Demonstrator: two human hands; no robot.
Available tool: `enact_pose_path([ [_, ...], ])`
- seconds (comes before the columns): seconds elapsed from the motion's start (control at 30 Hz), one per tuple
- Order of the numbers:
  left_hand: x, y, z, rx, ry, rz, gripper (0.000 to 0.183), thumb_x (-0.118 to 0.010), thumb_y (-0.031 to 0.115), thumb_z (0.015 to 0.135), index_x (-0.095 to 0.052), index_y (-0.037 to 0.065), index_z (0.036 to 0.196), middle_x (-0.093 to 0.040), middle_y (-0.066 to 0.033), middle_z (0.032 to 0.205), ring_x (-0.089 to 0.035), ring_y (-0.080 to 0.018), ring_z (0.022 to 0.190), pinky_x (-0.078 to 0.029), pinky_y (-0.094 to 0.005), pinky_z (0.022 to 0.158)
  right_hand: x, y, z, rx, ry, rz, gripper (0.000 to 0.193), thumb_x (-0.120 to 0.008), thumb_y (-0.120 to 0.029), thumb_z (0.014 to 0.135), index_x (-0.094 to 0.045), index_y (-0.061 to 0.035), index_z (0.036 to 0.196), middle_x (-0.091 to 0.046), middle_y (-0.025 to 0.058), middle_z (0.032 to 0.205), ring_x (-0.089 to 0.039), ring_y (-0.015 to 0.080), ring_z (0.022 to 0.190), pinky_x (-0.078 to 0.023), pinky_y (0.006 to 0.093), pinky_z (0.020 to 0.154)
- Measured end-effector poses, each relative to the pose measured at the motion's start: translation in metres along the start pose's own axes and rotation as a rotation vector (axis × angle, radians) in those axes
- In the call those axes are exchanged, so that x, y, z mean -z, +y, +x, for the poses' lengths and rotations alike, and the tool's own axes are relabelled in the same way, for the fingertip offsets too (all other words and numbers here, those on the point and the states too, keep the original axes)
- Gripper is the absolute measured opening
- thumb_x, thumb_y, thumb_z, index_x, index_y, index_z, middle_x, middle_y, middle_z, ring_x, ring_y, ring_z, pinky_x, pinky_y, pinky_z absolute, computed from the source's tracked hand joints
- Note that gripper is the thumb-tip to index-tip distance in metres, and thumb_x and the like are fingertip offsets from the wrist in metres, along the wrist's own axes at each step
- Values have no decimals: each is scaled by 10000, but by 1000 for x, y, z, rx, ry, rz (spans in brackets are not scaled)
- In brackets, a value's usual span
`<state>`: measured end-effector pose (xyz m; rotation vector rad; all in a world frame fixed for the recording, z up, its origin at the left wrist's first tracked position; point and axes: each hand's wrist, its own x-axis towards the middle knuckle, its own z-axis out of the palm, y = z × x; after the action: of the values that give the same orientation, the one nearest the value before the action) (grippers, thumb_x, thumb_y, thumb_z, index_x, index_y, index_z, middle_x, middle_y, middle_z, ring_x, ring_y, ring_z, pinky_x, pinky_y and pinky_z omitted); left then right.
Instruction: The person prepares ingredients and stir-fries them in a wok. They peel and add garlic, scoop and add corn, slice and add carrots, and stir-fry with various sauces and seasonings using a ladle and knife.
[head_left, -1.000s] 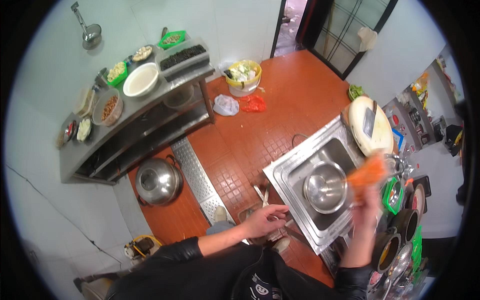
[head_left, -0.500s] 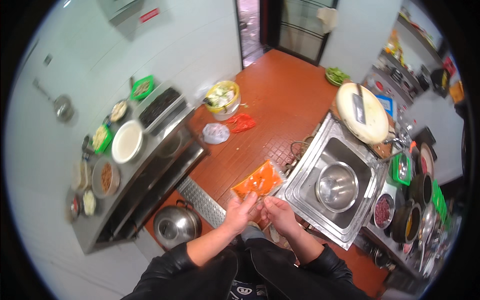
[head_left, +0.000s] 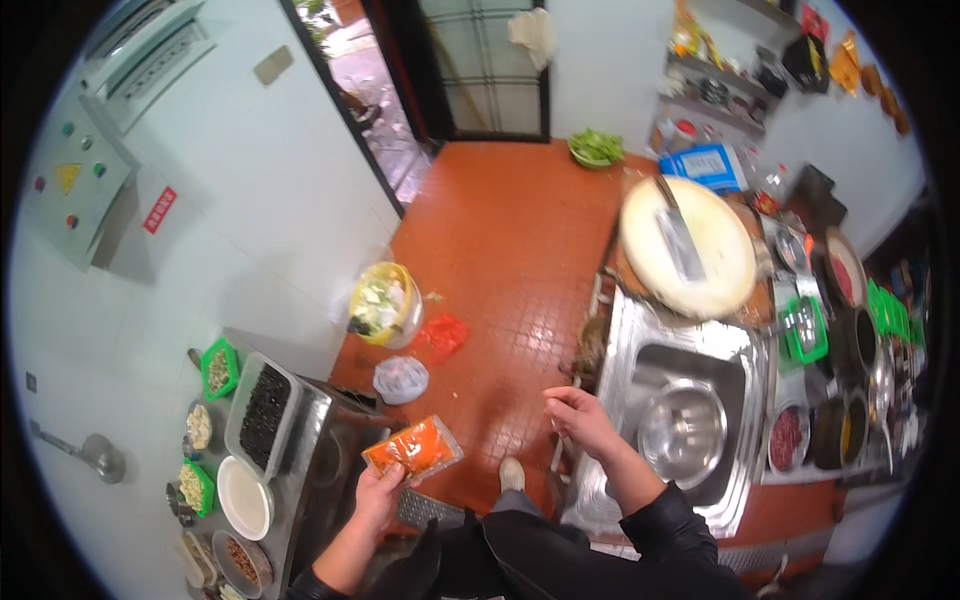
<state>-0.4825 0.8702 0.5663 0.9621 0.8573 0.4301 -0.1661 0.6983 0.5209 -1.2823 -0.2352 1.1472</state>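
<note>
My left hand (head_left: pixel 379 492) grips one end of a flat clear plastic packet (head_left: pixel 414 448) with orange contents, held out over the floor beside the left counter. Its thumb lies on top of the packet. Apart from it, my right hand (head_left: pixel 583 420) hovers left of the sink (head_left: pixel 606 483), thumb and fingers pressed together. Whatever may be in that pinch is too small to make out. A steel bowl (head_left: pixel 684 434) sits in the sink basin.
A cleaver (head_left: pixel 680 245) lies on a round chopping board (head_left: pixel 640 225) beyond the sink. The left counter bears a tub of dark food (head_left: pixel 262 420) and a white bowl (head_left: pixel 244 498). A yellow-rimmed bucket (head_left: pixel 386 302), a red bag (head_left: pixel 441 338) and a clear bag (head_left: pixel 400 380) stand on the floor.
Both hands were together at the packet; now they are apart. The left hand has carried the packet left, and the right has moved off to the right. My view has turned too.
</note>
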Motion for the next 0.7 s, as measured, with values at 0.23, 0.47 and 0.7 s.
enact_pose_path([
  [0.23, 21, 59, 113, 66, -42, -5, 368, -585, 171, 970, -523, -13, 1282, -642, -110, 1191, -649, -225, 1021, -537, -361, 850, 20, -110, 148, 54, 274, -4, 342, -615, -209, 966, -522, -88, 1272, -629, 30, 891, -544, 76, 608, -421, 201, 504],
  [0.47, -35, 130, 287, 19, -383, 89, 401, -561, 132, 968, -494, -27, 1330, -613, -122, 1268, -606, -241, 1150, -480, -392, 987, 63, -168, 171, 35, 442, 130, 598, -612, -280, 965, -333, -106, 1465, -640, 40, 918, -563, 102, 629, -449, 250, 531],
  [0.7, -144, 166, 441, 136, -717, 188, 398, -586, 81, 943, -506, -14, 1321, -617, -102, 1260, -591, -224, 1163, -441, -376, 1023, 116, -222, 204, 200, 663, 350, 655, -598, -267, 976, -242, -114, 1504, -637, 85, 925, -555, 101, 616, -465, 242, 508],
])
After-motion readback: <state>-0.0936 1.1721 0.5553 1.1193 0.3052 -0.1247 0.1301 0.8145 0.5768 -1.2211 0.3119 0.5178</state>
